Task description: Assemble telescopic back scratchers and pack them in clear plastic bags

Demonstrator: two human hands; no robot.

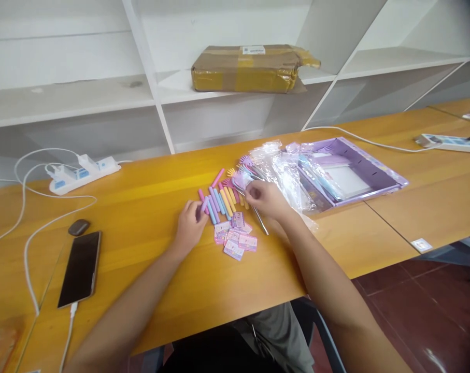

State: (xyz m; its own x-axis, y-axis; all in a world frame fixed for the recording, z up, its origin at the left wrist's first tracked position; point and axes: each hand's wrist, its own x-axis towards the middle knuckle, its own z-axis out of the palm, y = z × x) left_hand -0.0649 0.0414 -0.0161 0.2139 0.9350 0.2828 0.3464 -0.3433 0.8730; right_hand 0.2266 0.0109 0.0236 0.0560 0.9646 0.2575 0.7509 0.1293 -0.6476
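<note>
Between the fingers of my left hand (190, 224) is a short purple stick (204, 204). Beside it lies a row of pink, blue, purple and orange sticks (222, 202), which look like handles. My right hand (269, 199) is curled closed by a pale purple piece (240, 180) and thin metal rods (261, 221); what its fingers grip is hidden. Small hand-shaped heads (245, 161) in purple, yellow and pink lie just beyond. Several small printed cards (233, 244) are spread in front, between my hands.
Clear plastic bags (283, 171) lie heaped right of centre, against a purple open box (388, 182). At left are a phone (80, 269), an earbud case (79, 227) and a power strip (85, 173) with cables. A taped carton (246, 70) rests on the shelf.
</note>
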